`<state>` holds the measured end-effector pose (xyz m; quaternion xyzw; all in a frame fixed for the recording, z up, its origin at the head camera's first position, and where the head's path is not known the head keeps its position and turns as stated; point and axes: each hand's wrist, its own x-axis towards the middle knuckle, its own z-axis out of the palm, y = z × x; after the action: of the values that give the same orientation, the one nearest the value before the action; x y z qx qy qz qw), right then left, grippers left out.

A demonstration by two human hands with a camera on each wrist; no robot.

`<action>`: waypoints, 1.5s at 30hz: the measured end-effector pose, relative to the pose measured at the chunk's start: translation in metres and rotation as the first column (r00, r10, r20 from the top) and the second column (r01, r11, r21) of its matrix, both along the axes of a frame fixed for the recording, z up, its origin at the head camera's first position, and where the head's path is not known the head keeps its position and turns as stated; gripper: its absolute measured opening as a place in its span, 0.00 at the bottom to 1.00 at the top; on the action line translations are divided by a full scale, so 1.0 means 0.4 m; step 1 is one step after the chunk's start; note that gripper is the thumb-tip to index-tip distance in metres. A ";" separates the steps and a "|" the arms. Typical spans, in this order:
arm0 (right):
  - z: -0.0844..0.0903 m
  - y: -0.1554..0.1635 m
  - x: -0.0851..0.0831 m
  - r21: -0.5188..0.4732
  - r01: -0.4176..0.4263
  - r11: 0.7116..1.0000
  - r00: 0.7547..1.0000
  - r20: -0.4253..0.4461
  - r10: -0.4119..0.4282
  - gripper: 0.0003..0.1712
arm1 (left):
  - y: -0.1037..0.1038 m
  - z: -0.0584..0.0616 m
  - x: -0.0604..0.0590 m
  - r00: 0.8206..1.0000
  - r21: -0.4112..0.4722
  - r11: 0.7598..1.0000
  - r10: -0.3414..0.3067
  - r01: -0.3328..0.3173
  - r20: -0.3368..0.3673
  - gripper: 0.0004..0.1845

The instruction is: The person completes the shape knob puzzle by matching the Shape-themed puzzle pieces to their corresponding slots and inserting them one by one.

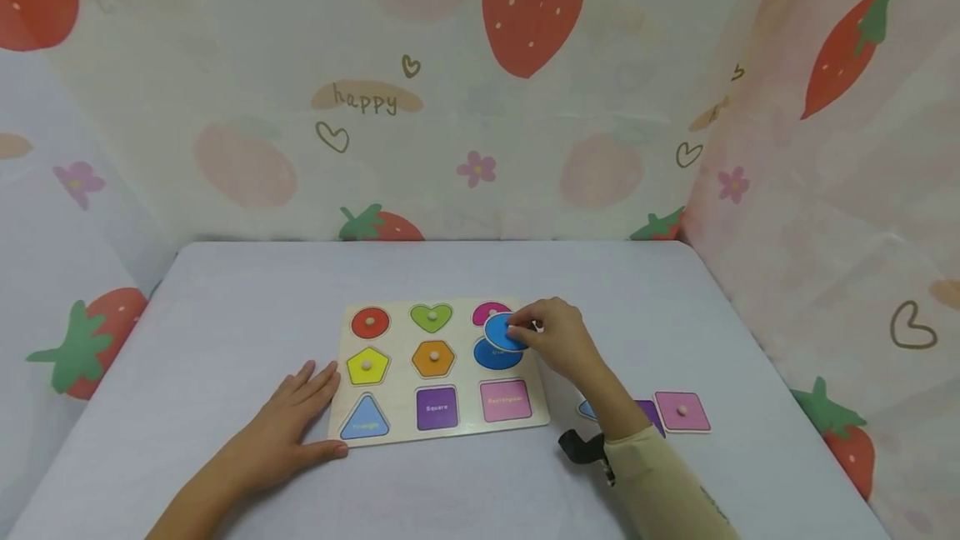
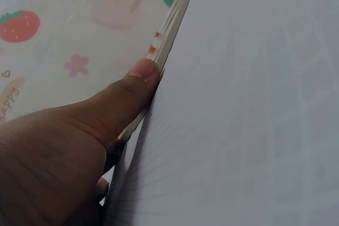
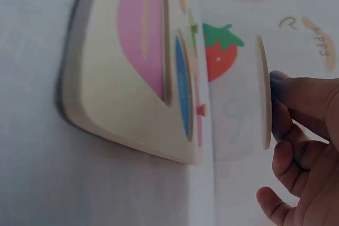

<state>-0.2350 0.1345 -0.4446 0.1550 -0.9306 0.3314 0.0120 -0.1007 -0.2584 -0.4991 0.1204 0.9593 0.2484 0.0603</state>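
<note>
**Blue oval held clear of its recess**

The right hand (image 1: 558, 340) pinches the blue oval (image 1: 504, 330) by its knob, fingers curled around it. The oval hangs just above the board (image 1: 411, 432), overlapping the far edge of the blue recess (image 1: 495, 355) in the right column, middle row, and partly covering the pink piece (image 1: 489, 312) behind it. In the right wrist view the oval (image 3: 263, 92) appears edge-on, well clear of the board's face (image 3: 106, 104), with the fingertips (image 3: 288, 91) behind it.

The left hand (image 1: 288, 427) lies flat and relaxed on the table (image 1: 225, 298), fingers straight, grasping nothing; its thumb (image 2: 124, 101) presses against the board's left edge (image 2: 172, 30).

5 pieces sit in the board: red circle (image 1: 371, 322), green heart (image 1: 431, 317), yellow pentagon (image 1: 367, 365), orange hexagon (image 1: 433, 358), blue triangle (image 1: 365, 420). The purple recess (image 1: 437, 408) and pink recess (image 1: 506, 400) show printed labels only. A loose pink square (image 1: 682, 411) lies on the table to the right of the forearm, with 2 other pieces partly hidden beside it.
</note>
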 end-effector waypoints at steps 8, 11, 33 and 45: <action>-0.035 -0.022 0.004 0.032 0.014 0.999 0.999 0.031 -0.015 0.08 | 0.000 -0.005 0.000 1.000 -0.014 1.000 0.005 -0.004 0.007 0.59; -0.043 -0.026 0.001 0.035 0.015 0.999 0.999 0.034 -0.016 0.08 | 0.002 -0.004 -0.002 1.000 -0.026 1.000 0.012 -0.011 0.014 0.59; -0.101 -0.036 -0.017 0.056 0.012 0.998 0.998 0.068 -0.015 0.09 | 0.004 0.000 -0.004 1.000 -0.040 0.999 0.017 -0.016 0.015 0.59; -0.120 -0.036 -0.022 0.107 -0.024 0.994 0.999 0.045 0.020 0.10 | 0.004 0.004 -0.001 1.000 -0.022 1.000 0.005 -0.004 0.007 0.59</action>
<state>-0.2437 0.1202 -0.4926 0.1582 -0.9453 0.2843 -0.0206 -0.1012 -0.2567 -0.4975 0.1166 0.9620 0.2384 0.0646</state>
